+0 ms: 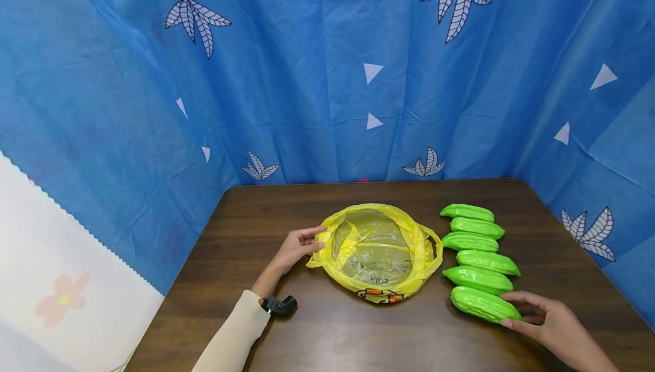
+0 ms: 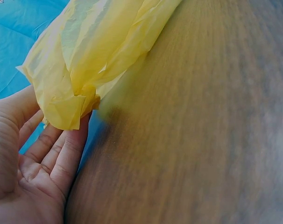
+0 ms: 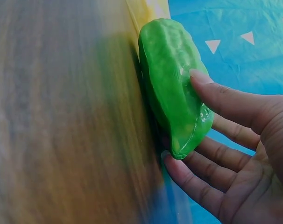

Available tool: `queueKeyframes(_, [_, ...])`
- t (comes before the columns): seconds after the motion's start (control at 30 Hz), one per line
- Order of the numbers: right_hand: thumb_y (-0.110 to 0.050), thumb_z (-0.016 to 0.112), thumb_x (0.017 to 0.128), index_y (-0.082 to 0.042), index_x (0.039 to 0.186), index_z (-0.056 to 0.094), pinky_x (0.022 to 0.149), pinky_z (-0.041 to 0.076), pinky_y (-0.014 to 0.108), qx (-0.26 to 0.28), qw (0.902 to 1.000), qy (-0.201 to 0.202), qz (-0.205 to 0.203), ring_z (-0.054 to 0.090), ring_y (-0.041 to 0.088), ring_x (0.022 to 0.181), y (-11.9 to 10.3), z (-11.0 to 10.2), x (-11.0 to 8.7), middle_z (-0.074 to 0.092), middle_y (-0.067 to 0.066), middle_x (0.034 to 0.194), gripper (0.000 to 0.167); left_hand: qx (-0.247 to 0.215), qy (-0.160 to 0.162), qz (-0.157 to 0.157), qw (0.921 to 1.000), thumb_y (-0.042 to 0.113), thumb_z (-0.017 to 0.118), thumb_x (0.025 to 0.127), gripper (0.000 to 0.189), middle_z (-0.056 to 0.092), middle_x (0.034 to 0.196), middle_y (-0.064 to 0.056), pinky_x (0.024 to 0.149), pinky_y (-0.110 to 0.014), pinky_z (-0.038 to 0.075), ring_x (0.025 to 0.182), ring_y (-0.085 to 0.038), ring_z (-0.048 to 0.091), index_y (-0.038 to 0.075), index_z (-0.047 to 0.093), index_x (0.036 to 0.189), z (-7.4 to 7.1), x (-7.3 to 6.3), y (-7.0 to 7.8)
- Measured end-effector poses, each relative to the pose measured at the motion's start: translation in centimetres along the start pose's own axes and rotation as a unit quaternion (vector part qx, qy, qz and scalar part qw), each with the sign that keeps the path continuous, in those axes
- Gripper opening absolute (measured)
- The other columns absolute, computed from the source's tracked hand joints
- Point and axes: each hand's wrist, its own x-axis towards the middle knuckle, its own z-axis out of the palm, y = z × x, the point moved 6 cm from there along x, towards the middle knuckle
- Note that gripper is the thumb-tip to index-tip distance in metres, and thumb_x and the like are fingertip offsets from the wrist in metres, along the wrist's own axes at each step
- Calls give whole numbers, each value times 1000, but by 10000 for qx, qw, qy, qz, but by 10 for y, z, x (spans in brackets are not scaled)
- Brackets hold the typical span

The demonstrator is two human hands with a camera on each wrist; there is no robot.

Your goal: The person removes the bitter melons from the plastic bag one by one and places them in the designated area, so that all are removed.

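Note:
A yellow plastic bag [image 1: 421, 252] lies on the table with its wide mouth facing up. At its left rim, my left hand [image 1: 302, 242] pinches the plastic between thumb and fingers; in the left wrist view the bag's gathered corner [image 2: 69, 105] sits over the fingers. To the right, several glossy green bitter melons [image 1: 472, 241] form a column running away from me. My right hand [image 1: 550, 321] holds the nearest bitter melon [image 1: 483, 304] by its right end. The right wrist view shows the thumb on the bumpy side of this bitter melon [image 3: 172, 79] and fingers around its tip.
The dark wooden table [image 1: 317, 338] ends at a blue patterned curtain [image 1: 327, 76] behind and on both sides. A loop handle [image 1: 437, 247] of the bag sticks out toward the bitter melons. A black strap device [image 1: 278, 305] is on the left wrist.

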Motion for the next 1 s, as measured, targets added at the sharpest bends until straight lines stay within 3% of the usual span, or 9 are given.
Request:
queueKeyframes(0.13, [-42,73,91,-3,141,55,80,56,27,-125,9999,69,46,64,6,96,-1,0,-1,54,27,137,66,-16,-22,1,10000,13,74,94,48,72,114,-16,65,-26,58,76,-13,66,4,61,140,0,1,0])
queueKeyframes(0.33, [-46,74,89,-5,140,56,78,56,26,-440,9989,169,35,65,23,100,-4,2,-2,55,27,136,69,-179,-49,-40,9998,9,73,94,48,66,128,-22,68,-26,59,82,-13,69,1,60,140,0,1,1])
queueKeyframes(0.57, [-41,79,86,-8,137,60,77,56,25,-552,9976,388,-163,63,5,94,-8,2,-3,57,24,134,64,-170,-24,-64,9998,7,73,93,48,65,127,-25,67,-24,58,80,-12,68,0,60,139,-1,1,2])
queueKeyframes(0.8, [-43,80,83,-5,137,59,76,56,26,-683,9972,313,15,65,27,100,-7,2,-1,56,27,134,69,-162,-47,-82,9998,7,73,94,48,67,124,-24,69,-25,59,81,-12,68,0,60,140,0,0,2])
queueKeyframes(1.0, [-43,80,83,-6,136,60,77,56,25,-755,9966,327,0,65,20,96,-5,2,-1,58,25,133,67,-182,-60,-62,9998,8,73,94,48,66,127,-23,71,-26,59,83,-13,69,0,60,140,0,0,2])
